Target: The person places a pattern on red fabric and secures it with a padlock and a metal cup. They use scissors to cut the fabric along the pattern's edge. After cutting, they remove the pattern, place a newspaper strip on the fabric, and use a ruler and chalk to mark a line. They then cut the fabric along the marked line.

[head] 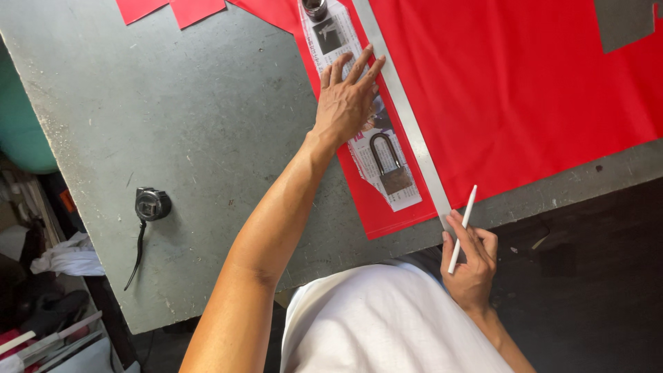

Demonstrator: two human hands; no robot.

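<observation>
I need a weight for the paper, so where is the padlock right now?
In the head view, the padlock lies on the newspaper strip over the red fabric, just left of the metal ruler, below the left hand.

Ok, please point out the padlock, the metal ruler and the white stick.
padlock [395, 179], head view, on its square body.
metal ruler [407, 117], head view, on its middle stretch.
white stick [464, 224], head view, on its shaft above the right hand [472, 266].
</observation>
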